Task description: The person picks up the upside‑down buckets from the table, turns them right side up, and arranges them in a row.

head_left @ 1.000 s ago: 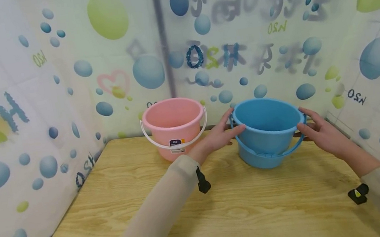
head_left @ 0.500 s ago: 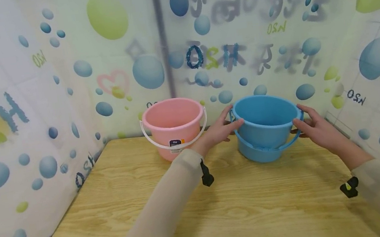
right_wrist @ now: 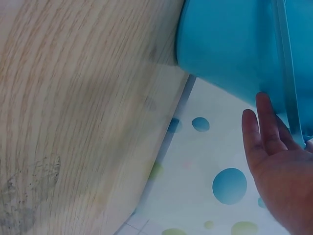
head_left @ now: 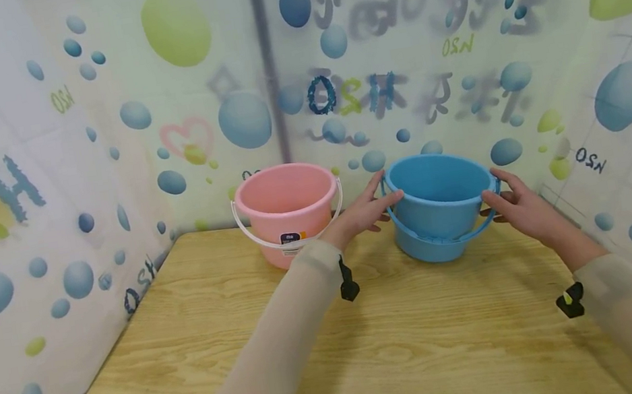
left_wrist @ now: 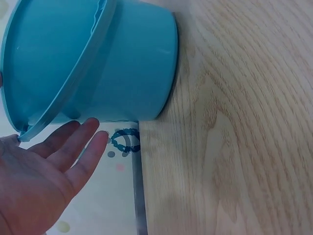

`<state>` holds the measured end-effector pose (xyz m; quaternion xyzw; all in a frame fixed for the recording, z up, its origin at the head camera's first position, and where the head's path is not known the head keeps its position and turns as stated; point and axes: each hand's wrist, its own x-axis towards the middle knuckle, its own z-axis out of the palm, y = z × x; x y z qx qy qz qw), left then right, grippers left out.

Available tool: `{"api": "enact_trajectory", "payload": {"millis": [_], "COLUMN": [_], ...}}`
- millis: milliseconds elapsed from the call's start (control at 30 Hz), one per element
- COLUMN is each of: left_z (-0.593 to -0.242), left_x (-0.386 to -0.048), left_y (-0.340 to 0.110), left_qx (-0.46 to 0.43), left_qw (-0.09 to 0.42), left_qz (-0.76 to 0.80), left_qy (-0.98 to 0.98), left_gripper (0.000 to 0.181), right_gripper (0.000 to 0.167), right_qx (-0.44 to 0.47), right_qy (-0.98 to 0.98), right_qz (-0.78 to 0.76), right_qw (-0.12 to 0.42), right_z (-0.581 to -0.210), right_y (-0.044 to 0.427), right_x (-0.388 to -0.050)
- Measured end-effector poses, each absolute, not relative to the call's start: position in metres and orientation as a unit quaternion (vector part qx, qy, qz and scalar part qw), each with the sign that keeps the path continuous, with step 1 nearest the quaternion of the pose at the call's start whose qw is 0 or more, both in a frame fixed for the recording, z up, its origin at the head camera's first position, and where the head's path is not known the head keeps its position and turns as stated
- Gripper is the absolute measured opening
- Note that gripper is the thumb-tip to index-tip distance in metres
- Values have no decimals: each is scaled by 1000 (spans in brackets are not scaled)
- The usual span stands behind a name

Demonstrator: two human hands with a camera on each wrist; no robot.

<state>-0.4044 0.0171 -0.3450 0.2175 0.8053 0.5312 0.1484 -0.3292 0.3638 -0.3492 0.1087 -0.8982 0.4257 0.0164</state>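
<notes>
A blue bucket [head_left: 441, 216] stands upright at the back right of the table, its blue handle [head_left: 420, 237] hanging down the near side. My left hand [head_left: 361, 217] touches its left rim, thumb at the front and index finger farther back. On the right rim my right hand [head_left: 523, 208] rests in much the same way. Close up in the left wrist view, the other fingers [left_wrist: 80, 161] are extended beside the bucket wall. The right wrist view shows extended fingers [right_wrist: 266, 127] near the wall and handle. Left of my left hand sits a pink bucket [head_left: 292, 223].
The pink bucket has a white handle [head_left: 248, 234] and a dark label [head_left: 291, 237]; my left forearm passes in front of its lower right. A patterned curtain [head_left: 252, 159] rises behind the wooden table [head_left: 192, 352]. More patterned curtain [head_left: 604, 195] flanks the right side.
The blue bucket has shifted away from me, toward the back of the table, and slightly left, with both hands staying at its rim. The pink bucket has not moved.
</notes>
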Motion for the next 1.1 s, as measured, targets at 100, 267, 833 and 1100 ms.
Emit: {"api": "enact_trajectory", "payload": {"millis": [100, 267, 833, 1100], "left_z": [-345, -348, -348, -349], "left_x": [-405, -407, -409, -410], "left_y": [18, 20, 28, 30], "left_qx": [212, 212, 205, 200], "left_qw": [143, 138, 131, 132], "left_qz": [532, 537, 547, 552], "left_qy": [807, 805, 801, 799], "left_gripper": [93, 93, 89, 88], "right_gripper": [83, 83, 84, 84], "right_qx": [105, 105, 101, 102], "right_qy": [-899, -897, -899, -896], "right_qz": [425, 428, 427, 432], "right_qw": [12, 12, 15, 14], "right_z": [-348, -347, -349, -348], "right_y": [364, 364, 365, 364], "right_x": [-331, -334, -335, -334]}}
